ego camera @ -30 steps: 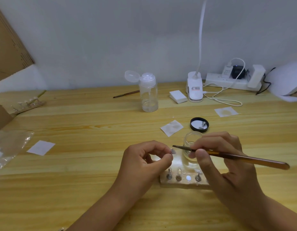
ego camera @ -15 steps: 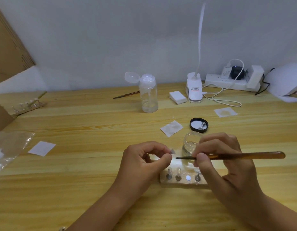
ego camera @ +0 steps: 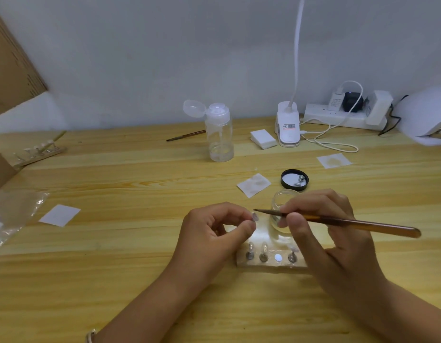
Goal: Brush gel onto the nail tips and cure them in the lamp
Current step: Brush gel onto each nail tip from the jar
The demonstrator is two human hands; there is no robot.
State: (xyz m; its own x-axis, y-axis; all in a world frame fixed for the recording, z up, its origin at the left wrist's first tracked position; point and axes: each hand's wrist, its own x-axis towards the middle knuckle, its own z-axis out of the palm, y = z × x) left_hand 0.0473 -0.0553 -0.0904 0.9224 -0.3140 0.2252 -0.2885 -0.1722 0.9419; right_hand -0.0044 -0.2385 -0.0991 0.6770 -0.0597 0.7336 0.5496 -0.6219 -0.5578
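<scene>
The grip of the left hand [ego camera: 214, 233] is closed narrowly: thumb and forefinger pinch a small clear nail tip [ego camera: 254, 216], the other fingers curl toward the palm, and the hand hangs just above the left end of the wooden stand [ego camera: 241, 261]. The grip of the right hand [ego camera: 321, 226] is closed too, with thumb and fingers pinching the brush [ego camera: 350, 222] near its dark front part. This hand is over the right end of the stand, and the amber handle points away to the right and a little downward. The dark bristle end is right at the upper edge of the nail tip; whether it touches, I cannot tell. Compared with half a second ago, the bristle end has risen and come closer to the nail tip, the handle end has sunk slightly, and the left hand keeps almost the same place. On the stand, three metal pegs and one white round spot sit in a row. The glass jar [ego camera: 280, 201] stands just behind the stand, partly hidden by the right fingers, and its black lid [ego camera: 294, 179] lies further behind. The white nail lamp [ego camera: 424, 115] is far behind the stand to the right, on the desk [ego camera: 140, 243]. A white clip lamp [ego camera: 288, 127] well behind the stand carries a small label with dark and red print, too small to read.
</scene>
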